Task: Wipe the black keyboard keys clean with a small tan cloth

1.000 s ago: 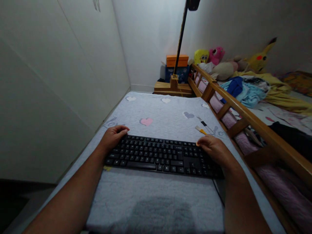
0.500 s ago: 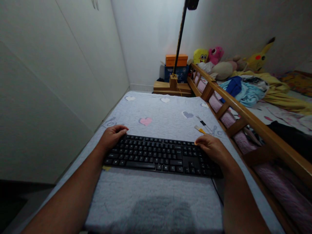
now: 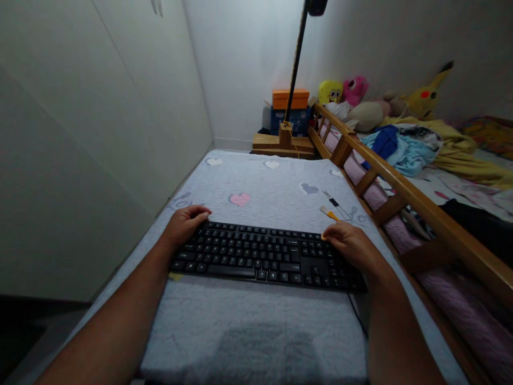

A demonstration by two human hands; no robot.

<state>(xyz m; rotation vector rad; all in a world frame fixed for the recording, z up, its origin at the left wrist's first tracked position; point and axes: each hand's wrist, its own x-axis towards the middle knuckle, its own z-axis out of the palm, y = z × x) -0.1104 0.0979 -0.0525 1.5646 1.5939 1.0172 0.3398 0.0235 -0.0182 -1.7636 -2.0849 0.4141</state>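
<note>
A black full-size keyboard (image 3: 248, 251) lies across the heart-patterned sheet (image 3: 256, 315), its keys facing up and its space bar edge towards me. My left hand (image 3: 183, 227) is closed on its far left corner. On the far right, my right hand (image 3: 348, 241) grips the other end, covering part of the number pad. Just beyond the right hand are a small brush (image 3: 330, 213) with a yellow handle and a wire tool with a black middle, which looks like a keycap puller (image 3: 334, 202). A black cable (image 3: 356, 312) runs from beneath the keyboard's right end.
A wooden bed rail (image 3: 385, 168) borders the right side, with clothes (image 3: 412, 149) and plush toys (image 3: 355, 91) behind it. White cabinet doors (image 3: 120, 133) stand to the left. At the far end are a pole on a wooden base (image 3: 267, 141) and an orange box (image 3: 290, 99).
My right hand has shifted very slightly to the right at the keyboard's end. Otherwise the keyboard, my left hand and the tools look the same.
</note>
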